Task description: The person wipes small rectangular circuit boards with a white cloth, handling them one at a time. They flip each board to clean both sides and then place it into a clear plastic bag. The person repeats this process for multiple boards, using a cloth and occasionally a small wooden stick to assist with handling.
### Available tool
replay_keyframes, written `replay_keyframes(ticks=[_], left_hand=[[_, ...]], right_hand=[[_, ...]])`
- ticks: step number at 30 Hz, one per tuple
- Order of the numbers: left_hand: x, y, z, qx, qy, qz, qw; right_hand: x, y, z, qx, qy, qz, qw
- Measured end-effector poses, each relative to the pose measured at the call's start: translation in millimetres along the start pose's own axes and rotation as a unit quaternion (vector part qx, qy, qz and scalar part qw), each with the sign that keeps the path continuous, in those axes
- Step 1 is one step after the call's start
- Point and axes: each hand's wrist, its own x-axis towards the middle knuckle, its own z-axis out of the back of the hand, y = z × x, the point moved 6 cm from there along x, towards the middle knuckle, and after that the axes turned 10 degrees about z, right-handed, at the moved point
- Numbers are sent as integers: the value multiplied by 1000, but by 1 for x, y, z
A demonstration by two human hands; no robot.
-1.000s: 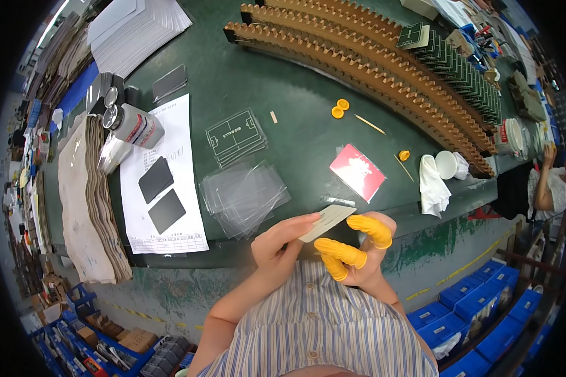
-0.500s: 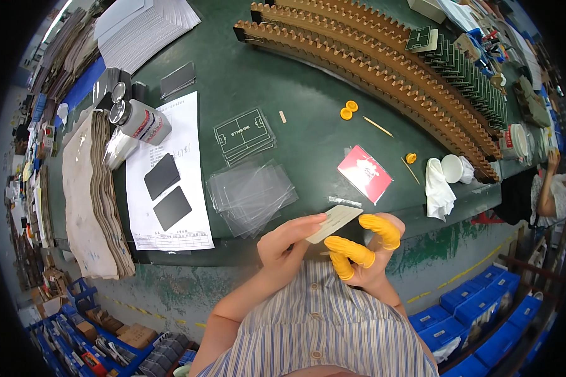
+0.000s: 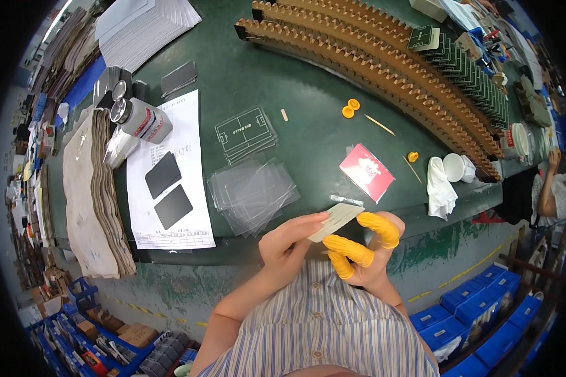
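Observation:
A pale card with thin printed lines (image 3: 338, 221) is tilted above the table's near edge. My left hand (image 3: 287, 242) is closed on its left end, thumb on top. Yellow rubber finger cots cover several fingers of my right hand (image 3: 365, 248), and their tips rest along the card's right and lower edges. A small pale tip shows beside the lower cots; I cannot make out what it is. Just beyond the card lies a red and white packet (image 3: 367, 172). To its left are clear plastic sleeves (image 3: 251, 191) and a stack of dark green cards (image 3: 245, 133).
Notched wooden racks (image 3: 358, 75) curve across the back right, with green cards (image 3: 468, 75) standing in them. Spare yellow cots (image 3: 348, 112), a wooden stick (image 3: 380, 124) and a white cloth (image 3: 441, 188) lie right. A printed sheet (image 3: 188, 151) bears black cards and a metal bottle (image 3: 146, 120).
The view has shifted very slightly. Both hands and the pale card keep nearly the same pose, and nothing else has visibly moved.

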Motion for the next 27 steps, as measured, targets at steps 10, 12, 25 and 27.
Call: replay_keyframes(ticks=[10,12,25,27], left_hand=[[1,-1,1,-3,-7,-1,1000],[0,0,1,-3,-7,0,1000],[1,0,1,-5,-7,-11,1000],[1,-1,1,-3,-8,-9,1000]], right_hand=[[-3,-6,1,-7,-9,-13,1000],[-5,-7,1,-11,-21,-12,1000],[-6,-8,4,-25,-34,-17,999],[-4,-6,5,-25,-28,-17,999]])
